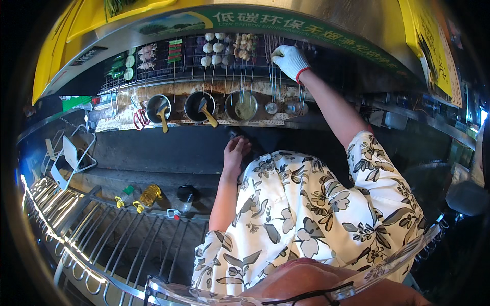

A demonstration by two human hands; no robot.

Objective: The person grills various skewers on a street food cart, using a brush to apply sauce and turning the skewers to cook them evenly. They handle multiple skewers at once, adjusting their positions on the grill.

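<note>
My right hand [289,62], in a white knit glove with a red cuff, is at the meat skewers [270,46] on the grill; its fingertips are bent beside them, and whether they grip one is hard to tell. Bare, my left hand [236,148] hangs by my body below the grill's front shelf, with its fingers loosely curled. Along the grill rack [160,70] lie skewers of white balls [207,48], green and red pieces [175,51], sliced vegetable rounds [129,67] and tan chunks [243,46].
On the front shelf stand two metal pots with brushes [162,111] [206,111], a bowl of pale seasoning [243,108] and shaker tins [271,108]. Yellow trays [95,19] sit above. Oil bottles [150,195], a folding chair [71,153] and a metal railing [145,244] are at lower left.
</note>
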